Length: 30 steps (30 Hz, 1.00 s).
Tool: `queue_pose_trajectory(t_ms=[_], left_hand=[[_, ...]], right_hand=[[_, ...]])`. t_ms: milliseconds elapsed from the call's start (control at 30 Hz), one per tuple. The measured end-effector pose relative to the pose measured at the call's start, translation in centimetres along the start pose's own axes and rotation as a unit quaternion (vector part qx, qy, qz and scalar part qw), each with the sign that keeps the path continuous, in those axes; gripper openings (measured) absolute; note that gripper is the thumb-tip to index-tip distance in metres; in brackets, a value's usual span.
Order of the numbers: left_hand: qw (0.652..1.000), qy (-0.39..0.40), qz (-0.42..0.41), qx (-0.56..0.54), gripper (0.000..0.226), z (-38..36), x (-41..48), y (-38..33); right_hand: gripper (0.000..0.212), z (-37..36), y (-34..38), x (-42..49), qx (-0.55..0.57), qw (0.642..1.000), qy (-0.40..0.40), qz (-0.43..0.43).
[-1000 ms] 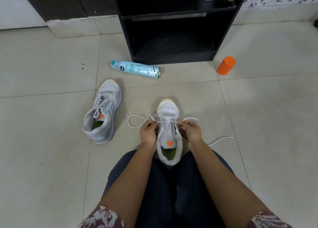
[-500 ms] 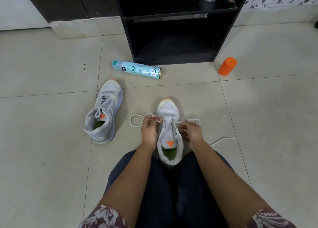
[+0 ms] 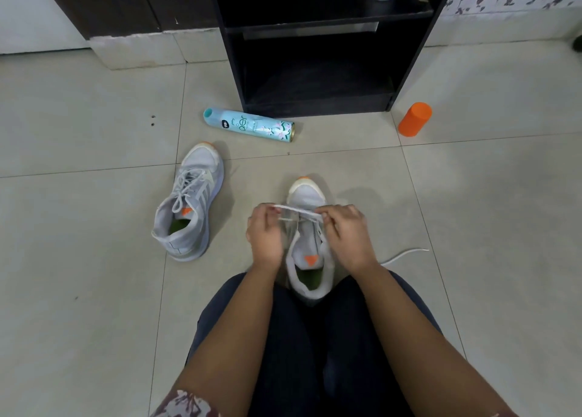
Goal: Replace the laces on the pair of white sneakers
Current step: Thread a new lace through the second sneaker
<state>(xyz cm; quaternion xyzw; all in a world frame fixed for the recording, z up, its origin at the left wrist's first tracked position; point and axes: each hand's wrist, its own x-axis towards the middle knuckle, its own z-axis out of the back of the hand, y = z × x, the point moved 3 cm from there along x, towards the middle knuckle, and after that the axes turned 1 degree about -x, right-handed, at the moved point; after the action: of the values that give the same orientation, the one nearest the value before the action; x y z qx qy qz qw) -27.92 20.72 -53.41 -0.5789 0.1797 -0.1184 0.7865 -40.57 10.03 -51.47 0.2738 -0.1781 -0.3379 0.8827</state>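
Reference point: the worked sneaker [image 3: 307, 194], standing on the floor [image 3: 94, 290] between the person's knees, toe pointing away. Well apart to its left lies the second sneaker [image 3: 189, 205], already laced; beyond that and left of the reference lies a spray can [image 3: 248, 125] on its side. At the reference's left flank the left hand [image 3: 264, 232] has its grip closed, fingers curled and pinching the lace [image 3: 297, 210], which runs taut across the eyelets nearest the toe. At the right flank the right hand [image 3: 349, 231] pinches the same lace, grip likewise closed. To the right, a loose end [image 3: 406, 254] trails on the floor. Findings: neither hand steadies the shoe, so a hard pull may drag or tip it. An uneven pull would likely leave unequal ends. The trailing end could slip back through its eyelet.
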Motion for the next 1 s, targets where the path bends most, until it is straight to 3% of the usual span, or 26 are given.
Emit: queue_pose_trajectory(t_ms=[67,133,167,233,300,367,433,533,600,700,767,833,1000], left_hand=[[0.978,-0.044,0.162,-0.123,0.024,0.4,0.3,0.9],[0.976,-0.045,0.196,-0.086,0.017,0.7,0.6,1.7],[0.987,-0.029,0.155,-0.025,0.021,0.8,0.4,1.5],[0.994,0.037,-0.025,0.097,0.037,0.5,-0.2,0.3],[0.962,0.137,-0.166,0.171,0.043,-0.8,-1.9,-1.9],[0.924,0.189,-0.225,0.246,0.038,-1.9,-3.8,-3.5],[0.920,0.158,-0.237,0.269,0.041,-1.6,-4.3,-3.6],[0.971,0.054,-0.146,0.181,0.030,0.7,-2.5,-2.4],[0.974,0.018,-0.104,0.201,0.023,1.7,-1.8,-1.9],[0.953,0.089,-0.112,0.267,0.040,0.8,-2.6,-2.4],[0.933,0.138,-0.172,0.284,0.040,-0.3,-3.6,-3.1],[0.910,0.132,-0.234,0.314,0.029,-0.9,-4.0,-3.6],[0.918,0.099,-0.243,0.296,0.016,-0.6,-3.3,-3.0]], right_hand=[[0.029,1.1,-1.6,-0.4,0.037,0.998,-0.028,-0.042],[0.021,1.7,-3.0,-1.2,0.135,0.985,-0.036,-0.100],[0.019,1.9,-3.2,-1.5,0.186,0.974,-0.030,-0.126],[0.019,1.9,-2.4,-1.5,0.260,0.954,-0.011,-0.151],[0.017,1.6,-0.7,-1.3,0.312,0.938,-0.002,-0.150],[0.015,1.3,0.6,-1.1,0.343,0.929,-0.004,-0.141],[0.011,1.0,0.8,-1.2,0.359,0.922,0.004,-0.144],[0.012,0.8,0.0,-1.2,0.366,0.917,0.031,-0.155],[0.015,0.9,-0.6,-1.2,0.366,0.915,0.042,-0.164],[0.019,0.4,-0.6,-1.0,0.358,0.918,0.067,-0.158],[0.021,-0.1,-0.1,-0.9,0.367,0.913,0.070,-0.163],[0.017,-0.3,0.0,-0.7,0.379,0.905,0.048,-0.185],[0.009,-0.2,-0.5,-0.6,0.404,0.890,0.025,-0.210]])
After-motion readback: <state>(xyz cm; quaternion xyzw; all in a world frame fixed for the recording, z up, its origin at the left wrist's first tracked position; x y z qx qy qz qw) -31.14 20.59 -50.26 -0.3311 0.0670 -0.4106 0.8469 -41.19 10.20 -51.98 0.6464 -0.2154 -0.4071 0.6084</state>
